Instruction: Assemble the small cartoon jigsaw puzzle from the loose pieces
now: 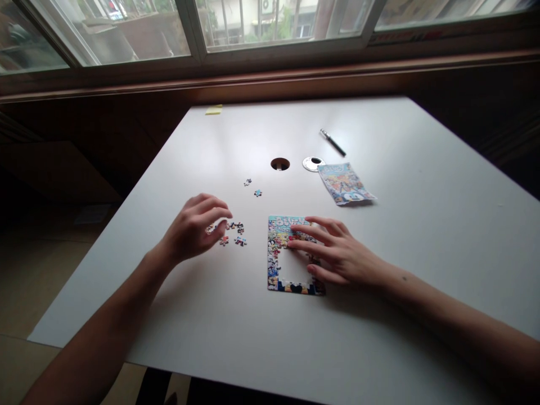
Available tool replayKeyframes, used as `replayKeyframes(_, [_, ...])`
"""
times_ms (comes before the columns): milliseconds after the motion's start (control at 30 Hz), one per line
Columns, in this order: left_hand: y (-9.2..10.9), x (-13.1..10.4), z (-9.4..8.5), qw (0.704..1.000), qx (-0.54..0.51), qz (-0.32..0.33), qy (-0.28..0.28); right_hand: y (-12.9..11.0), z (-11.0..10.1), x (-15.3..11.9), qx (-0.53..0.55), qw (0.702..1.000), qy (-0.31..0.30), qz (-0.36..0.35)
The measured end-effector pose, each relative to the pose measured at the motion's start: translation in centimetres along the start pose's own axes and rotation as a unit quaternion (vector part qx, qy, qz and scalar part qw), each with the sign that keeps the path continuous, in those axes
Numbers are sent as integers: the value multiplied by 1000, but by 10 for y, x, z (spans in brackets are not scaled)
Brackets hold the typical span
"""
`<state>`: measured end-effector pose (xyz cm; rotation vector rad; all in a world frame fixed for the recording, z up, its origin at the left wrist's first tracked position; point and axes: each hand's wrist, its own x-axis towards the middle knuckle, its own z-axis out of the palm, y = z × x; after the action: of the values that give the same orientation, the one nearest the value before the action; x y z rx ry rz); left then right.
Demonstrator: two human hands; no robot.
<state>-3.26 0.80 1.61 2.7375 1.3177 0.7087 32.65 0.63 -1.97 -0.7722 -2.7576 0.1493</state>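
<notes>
A small jigsaw puzzle (273, 264) lies flat on the white table, its colourful border joined around a pale bare middle. My right hand (333, 250) rests over the puzzle's right side with the fingers spread, hiding part of the top and right edge. To the left, my left hand (198, 225) hovers at a group of loose puzzle pieces (240, 241), its fingers bent and the thumb apart from them. No piece shows between those fingers, and the hand covers part of the group. Farther back lie a light blue puzzle piece (258, 193) and a greyish puzzle piece (247, 182).
Behind my right hand lies a creased picture sheet (346, 183), partly over a round metal grommet cover (311, 163). A dark pen (333, 142) sits beyond it. The white table (211, 320) has a cable hole (280, 164) and a yellow sticky note (214, 109) at its far edge.
</notes>
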Motion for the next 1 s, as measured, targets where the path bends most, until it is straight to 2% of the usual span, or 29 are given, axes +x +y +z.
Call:
replayKeyframes(133, [43,8,24,989,-37,109,-97,0,1,0,10,1000,-5,9])
replayKeyframes(233, [60,13,37,979,-39,151,-131,0,3,0,1,1000,1,14])
replayKeyframes(400, [59,14,44,973,-51,168,-147,0,3,0,-6,1000,-4,13])
replayKeyframes(767, [58,14,46,973,-60,153,-165,-2,1,1,-1,1000,-9,28])
replayKeyframes(1000, [58,14,46,973,-60,143,-169,-2,-1,4,20,999,11,40])
